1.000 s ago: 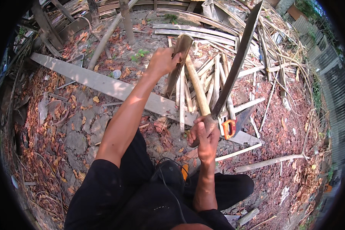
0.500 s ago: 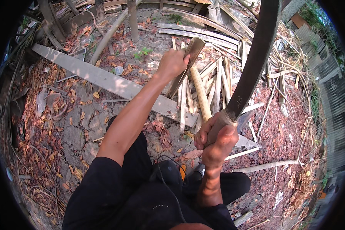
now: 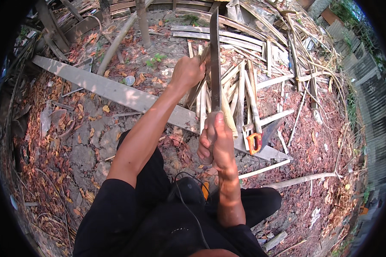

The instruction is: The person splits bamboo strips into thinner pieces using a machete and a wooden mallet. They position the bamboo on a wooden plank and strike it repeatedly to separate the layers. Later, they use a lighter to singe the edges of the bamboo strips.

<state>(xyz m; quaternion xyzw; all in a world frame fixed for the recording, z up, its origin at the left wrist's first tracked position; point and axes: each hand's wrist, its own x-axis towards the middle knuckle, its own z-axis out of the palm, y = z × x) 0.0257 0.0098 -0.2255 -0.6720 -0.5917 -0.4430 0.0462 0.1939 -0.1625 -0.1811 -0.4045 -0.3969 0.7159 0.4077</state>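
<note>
My left hand [image 3: 188, 75] is closed around the upper part of a split bamboo piece [image 3: 194, 95]. The piece leans upright, its lower end near the long grey plank [image 3: 111, 91] on the ground. In my right hand [image 3: 218, 143] is the handle of a machete [image 3: 215, 55], gripped with the thumb along it. The dark blade points away from me, just right of my left hand, and hides part of the bamboo's edge. Whether blade and bamboo touch, I cannot tell. Behind the machete lie several loose bamboo strips [image 3: 241, 96].
A handsaw with an orange handle [image 3: 254, 144] lies on the plank's right end. Long flat strips [image 3: 218, 36] lie farther off. A wooden post [image 3: 143, 25] stands at the back left. Dry leaves cover much of the ground, and corrugated sheeting [image 3: 369, 98] lines the right side.
The machete has swung left and away from me, from the right side to beside the bamboo. My left hand keeps its hold. The saw's orange handle has come into view.
</note>
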